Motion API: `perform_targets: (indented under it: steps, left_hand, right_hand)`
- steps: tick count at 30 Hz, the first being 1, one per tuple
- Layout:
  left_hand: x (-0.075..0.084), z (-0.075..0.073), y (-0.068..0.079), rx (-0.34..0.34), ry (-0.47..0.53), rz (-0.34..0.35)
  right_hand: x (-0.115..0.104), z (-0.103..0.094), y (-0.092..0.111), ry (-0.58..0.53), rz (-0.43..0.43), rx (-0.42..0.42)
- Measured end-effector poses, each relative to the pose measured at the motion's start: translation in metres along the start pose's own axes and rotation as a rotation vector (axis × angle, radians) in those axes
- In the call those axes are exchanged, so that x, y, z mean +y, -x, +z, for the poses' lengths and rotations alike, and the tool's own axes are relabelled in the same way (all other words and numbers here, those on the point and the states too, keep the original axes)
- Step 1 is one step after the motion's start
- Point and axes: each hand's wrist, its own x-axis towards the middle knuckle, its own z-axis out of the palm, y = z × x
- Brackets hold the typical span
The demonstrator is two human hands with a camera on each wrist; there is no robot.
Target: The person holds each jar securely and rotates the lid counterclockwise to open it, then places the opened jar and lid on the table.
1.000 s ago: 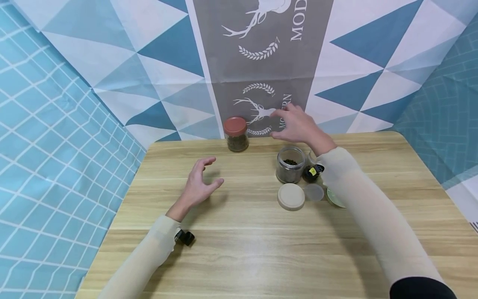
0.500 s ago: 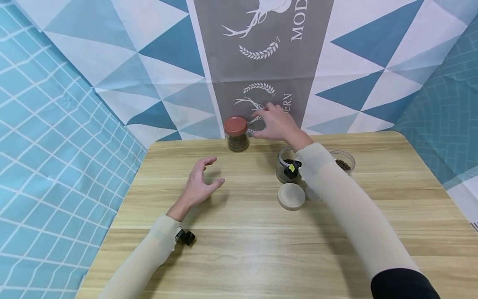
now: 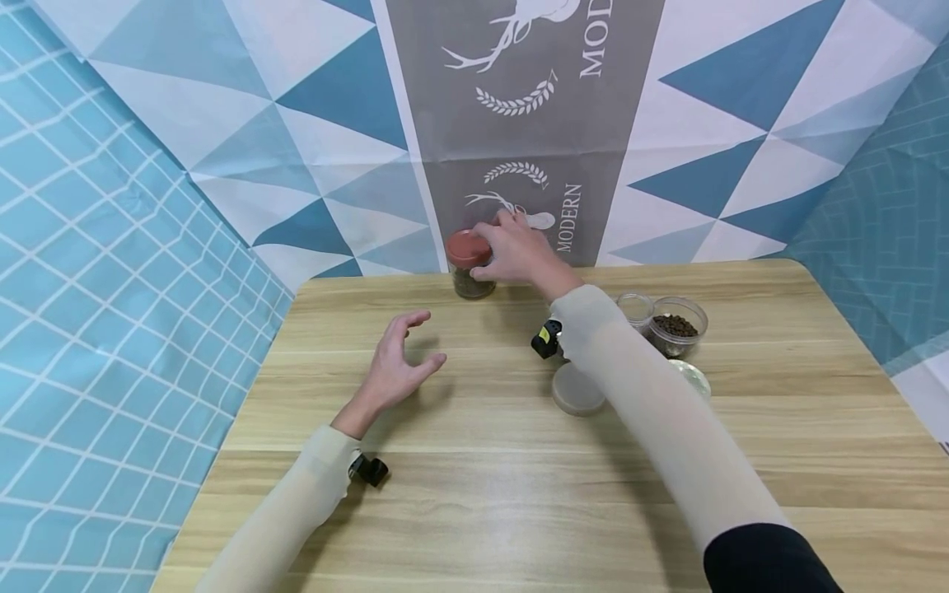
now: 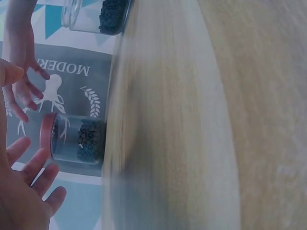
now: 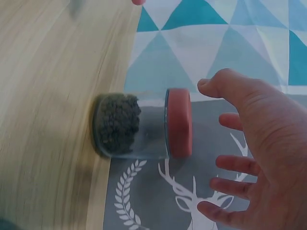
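1. Right hand (image 3: 522,255): thumb and fingers spread wide at lid height; the wrist views show a gap between fingers and lid; holds nothing.
2. Jar (image 5: 142,125), clear glass, dark granular contents in its lower part: upright on the table, just left of the right hand, near its fingertips.
3. Red lid (image 5: 180,123): on that jar, facing the right thumb and fingers.
4. Left hand (image 3: 389,371): thumb and fingers parted, holding nothing; left of the right hand and nearer the wearer, apart from the jar.
5. Open-mouthed jar (image 4: 98,17), dark contents: to the right of the right hand.
6. Pale round lid (image 3: 577,391): nearer the wearer than the right hand, partly under the sleeve's outline.
7. Clear tub (image 3: 676,325) of brown pellets: farther right of the right hand.
8. Table (image 3: 474,502), wood-grained: beneath both hands.
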Motion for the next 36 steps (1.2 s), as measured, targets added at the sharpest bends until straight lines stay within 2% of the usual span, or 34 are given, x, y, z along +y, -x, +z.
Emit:
perform_targets:
  steps: [10,18,27,36]
  left_hand:
    - [-0.002,-0.002,0.002,0.011,-0.001,0.003]
    - [-0.003,-0.003,0.003,0.010,-0.019,-0.023]
    - [-0.004,-0.002,0.003,0.009,-0.018,-0.013]
    - [-0.005,-0.004,0.006,0.007,-0.019,-0.028]
  right_hand:
    - [-0.012,0.008,-0.007,-0.005,-0.028,0.060]
    - [-0.012,0.033,-0.012,0.067,-0.049,0.144]
    - [-0.015,0.052,-0.017,0.068,-0.030,0.095]
    - [-0.017,0.065,-0.019,0.052,-0.006,-0.015]
